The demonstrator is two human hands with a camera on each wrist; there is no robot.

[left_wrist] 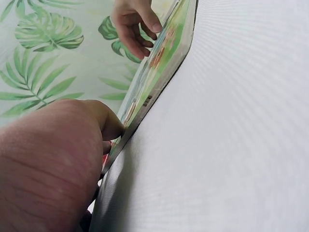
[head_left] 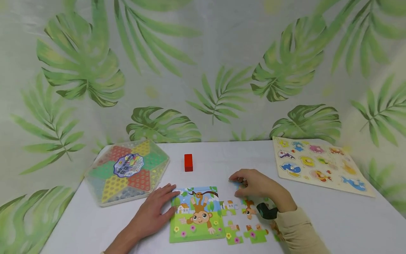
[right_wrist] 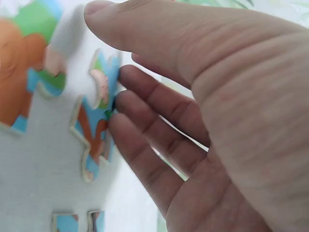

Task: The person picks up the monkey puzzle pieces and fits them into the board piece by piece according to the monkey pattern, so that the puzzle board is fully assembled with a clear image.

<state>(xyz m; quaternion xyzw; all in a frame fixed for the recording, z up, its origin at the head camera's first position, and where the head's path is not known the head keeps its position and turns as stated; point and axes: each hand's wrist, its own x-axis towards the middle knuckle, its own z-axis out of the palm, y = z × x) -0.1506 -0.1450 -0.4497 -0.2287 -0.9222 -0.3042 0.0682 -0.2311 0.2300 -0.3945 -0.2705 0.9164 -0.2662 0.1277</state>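
At three to four o'clock from the monkey board (head_left: 196, 236) lie the loose jigsaw pieces (head_left: 256, 236) I am working among, the nearest just beside its edge. My right hand (head_left: 255, 183) is at about two o'clock from the board; its fingers reach out loosely, their tips touching the side of a blue-and-brown piece (right_wrist: 91, 129), and the thumb stands clear of it, so I have no pinch on it. I cannot tell whether that is one piece or two overlapping. To take it cleanly, I think the thumb should come to the opposite edge first, gripping the thin sides rather than the printed face, with the wrist held high enough not to nudge the neighbours at five o'clock from that hand. At nine o'clock from the board, my left hand (head_left: 155, 213) rests at its left edge, fingers spread and gripping nothing; light, even pressure there ought to stop it sliding. The printed house and flowers look like good guides for turning a piece the right way round. The red block (head_left: 188, 162), near twelve o'clock, is well apart and best left alone.
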